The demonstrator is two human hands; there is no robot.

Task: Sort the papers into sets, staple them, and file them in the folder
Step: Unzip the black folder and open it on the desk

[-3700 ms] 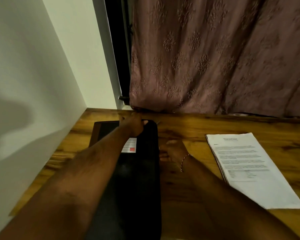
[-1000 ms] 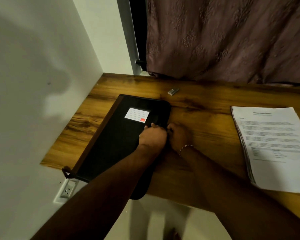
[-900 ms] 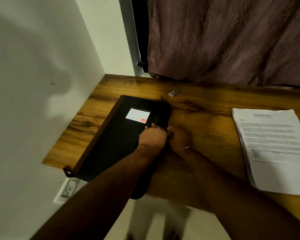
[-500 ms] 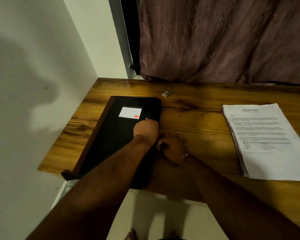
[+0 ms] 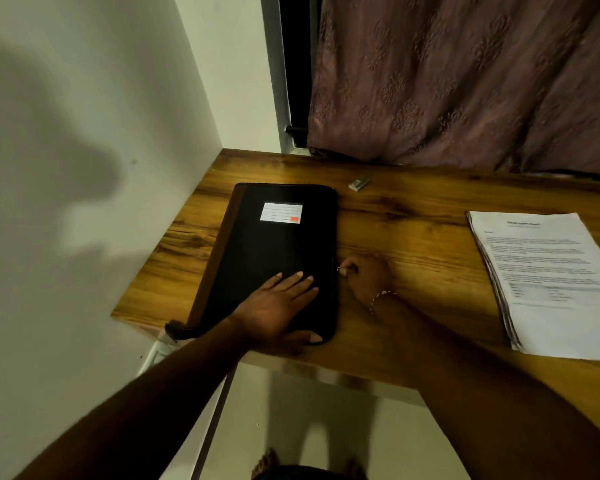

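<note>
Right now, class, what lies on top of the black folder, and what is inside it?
On the folder: the left hand pressed flat, and a white label. The cover lies closed, so its inside cannot be seen.

Your table [image 5: 413,230] is dark-grained wood, set in a corner with a pale wall [image 5: 84,133] along its left edge. Behind its far edge you see a mauve patterned curtain [image 5: 465,81] and, just left of it, a dark frame [image 5: 295,64]. Below the near edge are a pale floor [image 5: 326,427] and a white socket [image 5: 154,355] on the wall.
</note>
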